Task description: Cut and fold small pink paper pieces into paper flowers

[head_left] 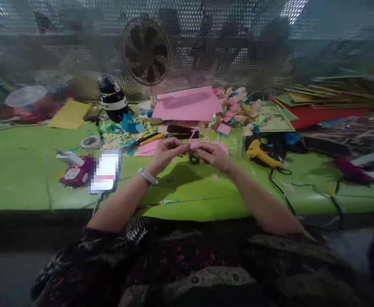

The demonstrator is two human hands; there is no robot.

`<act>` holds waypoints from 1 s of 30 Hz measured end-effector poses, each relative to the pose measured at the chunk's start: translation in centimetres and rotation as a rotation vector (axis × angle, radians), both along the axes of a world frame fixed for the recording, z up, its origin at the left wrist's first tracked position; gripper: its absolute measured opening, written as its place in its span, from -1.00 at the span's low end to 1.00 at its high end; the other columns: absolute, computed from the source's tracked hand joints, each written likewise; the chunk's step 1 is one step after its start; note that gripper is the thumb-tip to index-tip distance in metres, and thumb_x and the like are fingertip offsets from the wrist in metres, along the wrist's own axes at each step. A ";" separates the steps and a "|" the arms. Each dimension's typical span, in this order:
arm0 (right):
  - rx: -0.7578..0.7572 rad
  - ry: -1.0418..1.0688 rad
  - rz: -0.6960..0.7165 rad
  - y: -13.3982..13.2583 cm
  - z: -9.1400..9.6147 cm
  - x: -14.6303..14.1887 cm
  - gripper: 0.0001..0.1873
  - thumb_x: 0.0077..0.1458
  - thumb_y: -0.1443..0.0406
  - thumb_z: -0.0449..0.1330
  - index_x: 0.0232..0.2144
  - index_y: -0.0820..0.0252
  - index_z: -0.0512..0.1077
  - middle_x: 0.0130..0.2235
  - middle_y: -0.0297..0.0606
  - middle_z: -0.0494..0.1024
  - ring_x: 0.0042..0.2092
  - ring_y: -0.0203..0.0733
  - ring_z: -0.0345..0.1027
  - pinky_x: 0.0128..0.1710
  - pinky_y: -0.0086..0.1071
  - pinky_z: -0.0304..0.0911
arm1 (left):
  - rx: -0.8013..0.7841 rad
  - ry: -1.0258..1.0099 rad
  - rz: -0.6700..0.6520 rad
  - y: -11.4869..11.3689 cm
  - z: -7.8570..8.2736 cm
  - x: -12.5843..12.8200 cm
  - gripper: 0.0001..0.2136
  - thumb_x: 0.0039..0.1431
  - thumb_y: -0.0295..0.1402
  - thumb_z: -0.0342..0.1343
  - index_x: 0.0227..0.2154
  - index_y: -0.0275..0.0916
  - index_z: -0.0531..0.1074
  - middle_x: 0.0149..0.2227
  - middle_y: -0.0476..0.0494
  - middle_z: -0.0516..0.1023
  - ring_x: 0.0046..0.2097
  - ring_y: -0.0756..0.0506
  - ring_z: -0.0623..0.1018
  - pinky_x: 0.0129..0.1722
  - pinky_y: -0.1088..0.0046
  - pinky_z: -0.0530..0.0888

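My left hand (pixel 167 152), with a white watch on its wrist, and my right hand (pixel 214 155) meet above the green table (pixel 20 166). Both pinch a small pink paper piece (pixel 191 146) between their fingertips. A small dark round object (pixel 193 158) lies on the table just under the hands. More pink paper scraps (pixel 148 147) lie behind my left hand.
A stack of pink paper sheets (pixel 188 104) and a small fan (pixel 146 51) stand behind. A yellow glue gun (pixel 262 152) with cable lies right, a phone (pixel 105 171) and a purple tool (pixel 76 172) left. Tape roll (pixel 91 142), black helmet (pixel 112 100), coloured paper piles at right.
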State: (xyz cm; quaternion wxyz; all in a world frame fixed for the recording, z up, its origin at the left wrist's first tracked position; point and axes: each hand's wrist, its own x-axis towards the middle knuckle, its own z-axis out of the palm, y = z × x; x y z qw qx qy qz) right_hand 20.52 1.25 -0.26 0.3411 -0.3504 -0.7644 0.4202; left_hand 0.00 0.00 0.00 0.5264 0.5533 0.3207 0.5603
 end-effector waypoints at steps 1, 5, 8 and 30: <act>0.071 0.024 -0.042 -0.1 -0.1 -0.3 -0.58 0.18 -0.05 0.21 -0.25 0.19 0.53 -0.49 -0.36 0.44 -0.49 -0.33 0.26 -0.50 -0.41 0.19 | -0.004 -0.008 0.007 0.1 0.0 0.0 -0.58 -0.21 -0.02 0.46 -0.59 -0.27 0.47 -0.58 0.01 0.53 -0.56 0.11 0.43 -0.51 0.58 0.39; 0.292 0.092 -0.146 -0.3 -0.6 -1.0 -0.66 0.17 0.00 0.25 -0.19 0.11 0.55 -0.24 -0.22 0.60 -0.27 -0.20 0.45 -0.27 -0.30 0.37 | 0.000 -0.033 0.024 0.3 -0.2 -0.1 -0.60 -0.15 -0.03 0.44 -0.58 -0.26 0.46 -0.56 -0.02 0.54 -0.54 0.09 0.45 -0.48 0.55 0.41; 0.359 0.104 -0.164 -0.1 -0.9 -1.0 -0.72 0.22 0.05 0.21 -0.23 0.08 0.57 -0.22 -0.22 0.64 -0.20 -0.15 0.49 -0.19 -0.23 0.40 | 0.017 -0.031 0.026 0.4 -0.4 -0.2 -0.66 -0.12 -0.08 0.44 -0.53 -0.26 0.52 -0.52 -0.04 0.58 -0.52 0.09 0.47 -0.46 0.54 0.43; 0.053 0.111 -0.022 0.2 -0.4 -0.6 -0.71 0.19 0.08 0.20 -0.33 0.20 0.51 -0.53 -0.42 0.35 -0.54 -0.39 0.17 -0.56 -0.45 0.10 | -0.048 0.001 0.006 0.5 -1.0 -0.3 -0.69 -0.14 -0.10 0.45 -0.40 -0.22 0.65 -0.44 -0.10 0.65 -0.45 0.04 0.53 -0.44 0.53 0.44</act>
